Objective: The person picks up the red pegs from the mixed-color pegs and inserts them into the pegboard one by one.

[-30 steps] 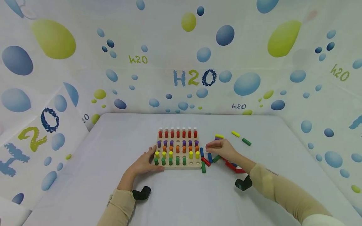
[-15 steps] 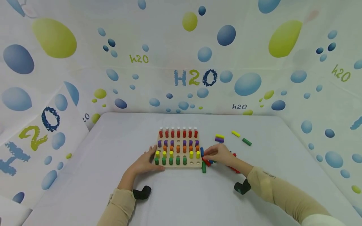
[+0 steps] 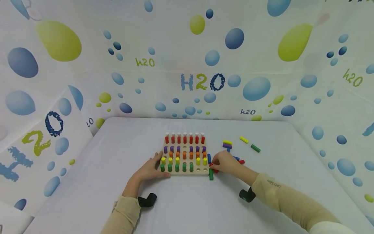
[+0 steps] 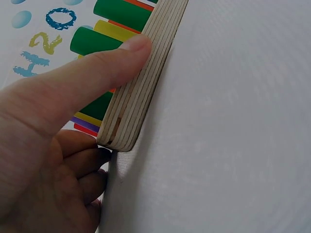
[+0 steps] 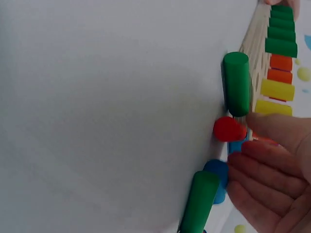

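A wooden pegboard stands on the table with rows of red, purple, orange, yellow and green pegs, some holes bare. My left hand holds its near left corner; in the left wrist view the thumb presses the front edge, other fingers curling by the side. At the board's right, my right hand pinches a red peg between thumb and fingers. A green peg lies against the board's near right corner. Beside the fingers in the right wrist view are a blue peg and another green peg.
Farther back right lie a purple peg, yellow pegs and a green peg. Loose blue and red pegs are partly hidden behind my right hand. A patterned curtain surrounds the white table.
My right hand has moved left and down from above the loose pegs to the red peg beside the board, its fingers closing in. The left hand stays on the board's corner.
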Available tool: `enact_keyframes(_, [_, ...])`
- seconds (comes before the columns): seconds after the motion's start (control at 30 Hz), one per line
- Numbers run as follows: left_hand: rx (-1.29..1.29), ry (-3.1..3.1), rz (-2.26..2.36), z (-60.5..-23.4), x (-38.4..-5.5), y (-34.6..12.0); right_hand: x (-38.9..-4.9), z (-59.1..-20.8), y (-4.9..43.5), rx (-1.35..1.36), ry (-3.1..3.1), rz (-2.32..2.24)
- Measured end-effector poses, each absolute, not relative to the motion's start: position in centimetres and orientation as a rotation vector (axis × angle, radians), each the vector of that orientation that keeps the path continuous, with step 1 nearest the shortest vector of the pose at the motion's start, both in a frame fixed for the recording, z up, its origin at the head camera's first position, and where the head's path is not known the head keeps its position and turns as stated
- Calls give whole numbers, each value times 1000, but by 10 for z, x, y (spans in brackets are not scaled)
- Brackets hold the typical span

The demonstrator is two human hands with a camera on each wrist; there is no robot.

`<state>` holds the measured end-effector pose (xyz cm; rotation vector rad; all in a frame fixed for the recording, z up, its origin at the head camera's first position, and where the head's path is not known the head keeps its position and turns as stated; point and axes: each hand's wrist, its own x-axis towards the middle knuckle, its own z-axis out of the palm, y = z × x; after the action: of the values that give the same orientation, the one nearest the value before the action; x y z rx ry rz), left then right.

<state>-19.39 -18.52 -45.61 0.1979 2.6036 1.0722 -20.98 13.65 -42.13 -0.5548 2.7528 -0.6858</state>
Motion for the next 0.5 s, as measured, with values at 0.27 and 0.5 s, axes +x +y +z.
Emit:
enact_keyframes(0.27, [187, 2603, 1084, -454, -192, -183, -207, -420, 126, -562, 2842, -395])
enact_keyframes(0.5, [176, 2620, 1059, -453, -192, -183, -203, -417, 115, -531, 2869, -260])
